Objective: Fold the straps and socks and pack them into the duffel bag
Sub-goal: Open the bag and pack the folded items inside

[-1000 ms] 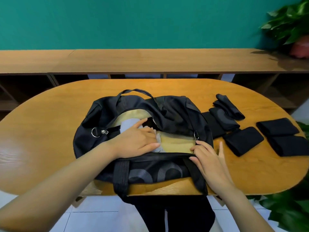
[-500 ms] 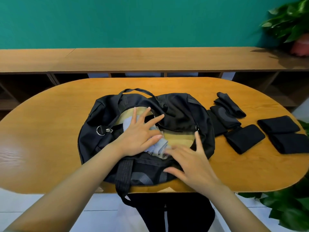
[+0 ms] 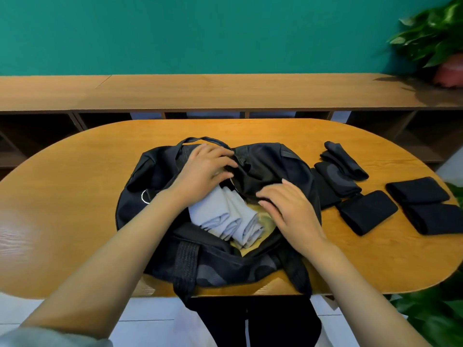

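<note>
Head view. A second ago the left hand (image 3: 205, 169) was laid flat over the grey socks (image 3: 225, 216), and the right hand (image 3: 288, 206) was held at the near rim. Both have since been shifted away.

- The left hand is now curled over the far edge of the duffel bag (image 3: 275, 166) opening, just under the carry handle, with the fabric gripped.
- The right hand is laid with near-straight fingers on the black flap at the right of the opening. Nothing is grasped.
- The grey socks are left uncovered inside the bag, folded side by side on the tan lining.

Judgement: the grey bundle is taken as packed, and the mouth is being spread or held open for the next load. The black folded pieces (image 3: 367, 211) are still lined up on the counter (image 3: 75, 196) to the right of the bag (socks or straps, not distinguishable), so the task is judged partly done.
</note>
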Tool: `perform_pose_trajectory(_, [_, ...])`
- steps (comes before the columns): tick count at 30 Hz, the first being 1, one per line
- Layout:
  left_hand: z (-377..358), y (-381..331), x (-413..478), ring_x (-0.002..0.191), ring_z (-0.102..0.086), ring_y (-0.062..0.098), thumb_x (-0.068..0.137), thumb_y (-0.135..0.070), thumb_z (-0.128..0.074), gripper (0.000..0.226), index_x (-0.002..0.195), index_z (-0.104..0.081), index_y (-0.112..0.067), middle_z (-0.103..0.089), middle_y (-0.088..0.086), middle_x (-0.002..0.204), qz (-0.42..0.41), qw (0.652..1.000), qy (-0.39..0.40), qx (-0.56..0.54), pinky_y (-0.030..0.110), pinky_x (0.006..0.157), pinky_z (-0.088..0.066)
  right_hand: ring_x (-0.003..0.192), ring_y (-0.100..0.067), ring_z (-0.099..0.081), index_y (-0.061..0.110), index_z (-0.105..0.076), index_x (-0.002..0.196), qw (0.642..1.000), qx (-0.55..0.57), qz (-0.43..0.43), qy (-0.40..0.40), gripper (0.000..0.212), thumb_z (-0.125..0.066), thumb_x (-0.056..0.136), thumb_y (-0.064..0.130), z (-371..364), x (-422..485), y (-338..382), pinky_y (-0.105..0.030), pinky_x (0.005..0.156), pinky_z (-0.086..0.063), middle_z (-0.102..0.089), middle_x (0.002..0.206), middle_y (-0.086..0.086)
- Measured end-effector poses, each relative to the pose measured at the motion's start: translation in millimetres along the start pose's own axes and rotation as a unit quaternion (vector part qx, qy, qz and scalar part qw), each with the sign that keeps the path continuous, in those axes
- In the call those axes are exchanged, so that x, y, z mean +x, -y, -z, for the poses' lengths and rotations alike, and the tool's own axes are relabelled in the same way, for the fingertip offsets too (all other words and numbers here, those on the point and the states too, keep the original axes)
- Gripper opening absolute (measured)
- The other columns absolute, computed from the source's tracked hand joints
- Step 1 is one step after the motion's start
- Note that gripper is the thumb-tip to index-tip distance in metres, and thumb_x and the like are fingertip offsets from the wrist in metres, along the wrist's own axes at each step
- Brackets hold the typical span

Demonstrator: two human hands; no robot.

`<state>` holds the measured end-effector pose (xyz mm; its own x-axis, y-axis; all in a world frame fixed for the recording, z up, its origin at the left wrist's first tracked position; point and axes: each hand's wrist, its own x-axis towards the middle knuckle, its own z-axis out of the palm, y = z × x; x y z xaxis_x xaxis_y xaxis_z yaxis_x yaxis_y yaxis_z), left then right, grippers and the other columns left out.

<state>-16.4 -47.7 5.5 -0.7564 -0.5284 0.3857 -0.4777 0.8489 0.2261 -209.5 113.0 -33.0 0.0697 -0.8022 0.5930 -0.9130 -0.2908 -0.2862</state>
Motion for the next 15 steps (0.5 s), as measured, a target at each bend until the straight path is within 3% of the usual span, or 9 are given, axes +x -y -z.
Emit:
perform_pose_trajectory(3, [-4.6,21.3,13.6,0.132,-0.039,0.023,0.089,-0.017,-0.069,0.04,0.128,-0.062,-0.021,-0.05,-0.002,0.141,0.002,0.995,0.099,0.03,0.046,0.106,-0.033,0.119,-0.014,-0.056,0.017,-0.065,0.118,0.996,-0.082,0.004,0.04,0.026,-0.066,0.092,0.018,-6.0,18.5,-16.6,-0.039,0.114,-0.03,-0.064,0.121,0.003])
perform_pose_trajectory(6, [-7.5,31.0,23.9,0.105,-0.057,0.035,0.075,0.008,-0.075,0.035,0.106,-0.072,-0.008,-0.064,0.01,0.115,-0.062,0.992,0.05,0.096,0.046,0.077,-0.05,0.119,-0.016,-0.056,0.02,-0.065,0.119,0.993,-0.108,-0.005,0.053,0.028,-0.065,0.093,0.028,-5.5,29.9,-26.5,-0.044,0.113,-0.03,-0.063,0.124,0.005])
perform_pose_trajectory(8, [-7.9,36.1,28.9,0.086,-0.058,0.036,0.063,0.016,-0.079,0.033,0.09,-0.072,-0.002,-0.063,0.014,0.097,-0.07,0.988,-0.002,0.136,0.038,0.06,-0.044,0.12,-0.017,-0.054,0.021,-0.063,0.123,0.99,-0.129,0.001,0.063,0.039,-0.068,0.088,0.039,-4.9,34.5,-27.8,-0.046,0.112,-0.03,-0.061,0.126,0.005])
perform_pose_trajectory(10, [-7.4,40.4,31.9,0.083,-0.055,0.034,0.068,0.014,-0.076,0.027,0.089,-0.07,-0.001,-0.06,0.014,0.094,-0.054,0.989,-0.045,0.127,0.036,0.06,-0.039,0.119,-0.022,-0.053,0.02,-0.059,0.129,0.979,-0.182,0.007,0.095,0.063,-0.078,0.075,0.045,-7.5,35.3,-28.6,-0.049,0.109,-0.034,-0.059,0.129,0.001])
perform_pose_trajectory(12, [-4.9,40.9,34.4,0.089,-0.054,0.03,0.084,0.006,-0.066,0.013,0.094,-0.067,-0.003,-0.059,0.01,0.096,0.004,0.994,-0.1,0.037,0.037,0.069,-0.044,0.115,-0.027,-0.054,0.017,-0.054,0.133,0.966,-0.237,-0.029,0.099,0.078,-0.086,0.065,0.039,-12.4,35.6,-29.4,-0.048,0.101,-0.039,-0.056,0.128,-0.005])
perform_pose_trajectory(15, [7.9,34.1,40.9,0.084,-0.055,0.013,0.096,-0.005,-0.052,0.01,0.096,-0.061,-0.009,-0.059,-0.002,0.091,0.115,0.974,-0.148,-0.125,0.016,0.073,-0.039,0.1,-0.028,-0.059,0.011,-0.058,0.121,0.965,-0.255,-0.058,-0.022,0.052,-0.079,0.074,0.015,-19.3,38.5,-30.0,-0.04,0.086,-0.045,-0.06,0.114,-0.007])
